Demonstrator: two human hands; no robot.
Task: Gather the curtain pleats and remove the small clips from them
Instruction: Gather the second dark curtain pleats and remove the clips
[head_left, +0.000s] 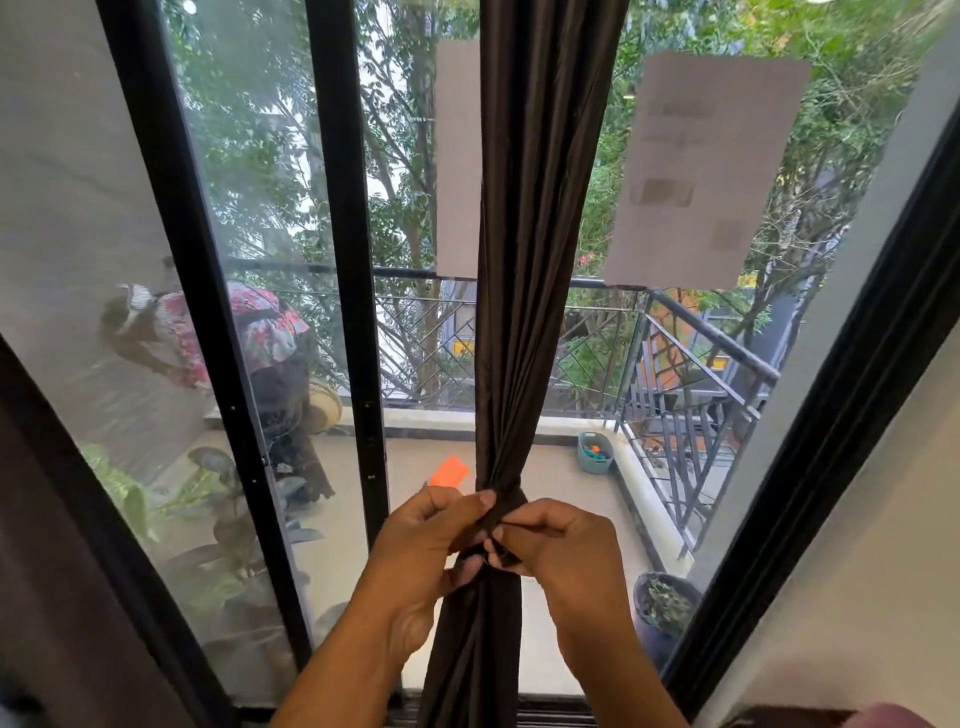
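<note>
Your left hand (423, 525) grips the dark brown curtain (524, 291) where its pleats are drawn into a tight waist, thumb on top and fingers curled round the bundle; keep that grip firm, since it is what holds the gathers together while the other hand works. Your right hand (558, 540) pinches at the front of the same waist, fingertips closed on a small dark piece there; whether that piece is a clip or only a fold of cloth cannot be told from here, so feel for a hard edge before you pull.

The curtain hangs straight down the middle of the glass door (291, 291), gathered at hand level and loose below; hold the bundle a little off the glass so you can see the pinch point. Something orange (450, 472) shows just above your left knuckles; whether it is held or lies beyond the glass is unclear.

Squeeze a clip open rather than dragging it off, or the fabric may snag; slide it along the fold, not across it; let the left hand shift only once the clip is free.
</note>
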